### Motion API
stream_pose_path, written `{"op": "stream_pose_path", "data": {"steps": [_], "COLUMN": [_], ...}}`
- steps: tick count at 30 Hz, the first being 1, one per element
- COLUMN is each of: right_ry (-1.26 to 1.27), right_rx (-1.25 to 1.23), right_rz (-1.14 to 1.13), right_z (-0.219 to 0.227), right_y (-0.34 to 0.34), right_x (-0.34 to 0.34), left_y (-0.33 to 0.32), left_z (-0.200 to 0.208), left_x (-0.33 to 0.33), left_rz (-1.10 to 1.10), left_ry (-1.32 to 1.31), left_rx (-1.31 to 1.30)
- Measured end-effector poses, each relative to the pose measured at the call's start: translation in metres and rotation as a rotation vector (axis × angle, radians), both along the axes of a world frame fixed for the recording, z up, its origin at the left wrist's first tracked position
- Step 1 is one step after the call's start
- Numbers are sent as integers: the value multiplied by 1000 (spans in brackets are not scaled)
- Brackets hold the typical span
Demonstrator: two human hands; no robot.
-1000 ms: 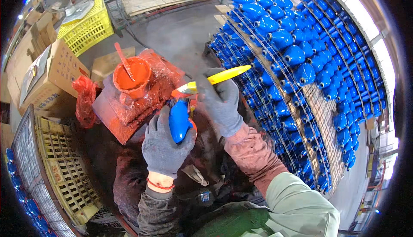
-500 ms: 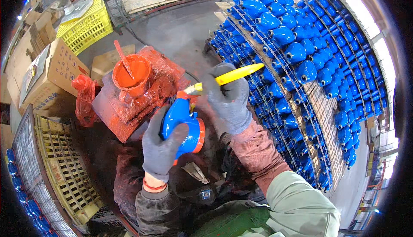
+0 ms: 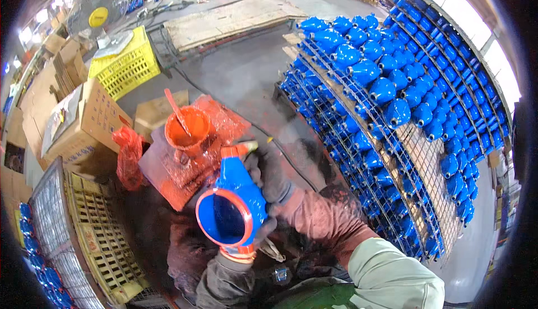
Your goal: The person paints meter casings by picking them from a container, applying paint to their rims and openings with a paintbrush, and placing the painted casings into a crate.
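Note:
A blue water meter body (image 3: 242, 175) with a wide round opening is tilted toward me. Orange-red paint coats its opening's rim and its pipe ends. My left hand (image 3: 267, 229), in a dark grey glove, grips it from behind, and the body hides most of the fingers. Beside its upper pipe end, my right hand (image 3: 272, 169), also gloved, is closed around a paintbrush (image 3: 249, 147). Only a short pale yellow part of the brush shows, at the orange end. Beyond them, an orange-red paint pot (image 3: 178, 147) with a stick (image 3: 176, 110) in it stands on a paint-covered slab (image 3: 154, 166).
On the right, a wire rack (image 3: 364, 135) bears many blue bodies. A yellow crate (image 3: 126, 65) and cardboard boxes (image 3: 103, 113) stand at the far left. Nearer left are a cream crate (image 3: 103, 225) and a red plastic bag (image 3: 130, 160). A cable (image 3: 269, 132) crosses the floor.
The meter body has been turned so its wide opening faces me. My right hand has come down and left, beside the body, and the brush's long yellow handle is out of sight.

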State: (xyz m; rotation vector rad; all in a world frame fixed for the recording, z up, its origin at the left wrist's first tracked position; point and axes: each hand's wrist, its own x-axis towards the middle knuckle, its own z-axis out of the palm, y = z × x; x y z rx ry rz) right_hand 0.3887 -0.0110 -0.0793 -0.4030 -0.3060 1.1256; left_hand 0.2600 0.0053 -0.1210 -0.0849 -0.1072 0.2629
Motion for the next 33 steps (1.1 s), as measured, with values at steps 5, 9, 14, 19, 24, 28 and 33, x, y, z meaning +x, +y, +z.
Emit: {"op": "stream_pose_path", "data": {"steps": [5,9,14,19,24,28,33], "right_ry": [-241,-458,145,27,-740,-515,-559], "right_rx": [-182,-415,-117,-153,-612,-595,-558], "right_rz": [-209,-252,-85,-225,-563,-506,-664], "right_z": [-17,-25,-51,-73,-142,-57,22], "right_y": [-16,16,-11,-90,-174,-204,-228], "right_x": [-19,25,75,76,35,-28,-52], "left_y": [-16,-14,3,9,13,-8,-61], "left_z": [31,30,66,87,41,60,54], "left_x": [33,7,-2,-1,6,-15,-67], "left_rz": [-252,181,116,-37,183,404,769], "left_ry": [-403,333,458,301,234,399,736], "left_rx": [-326,728,106,136,166,346,1053]}}
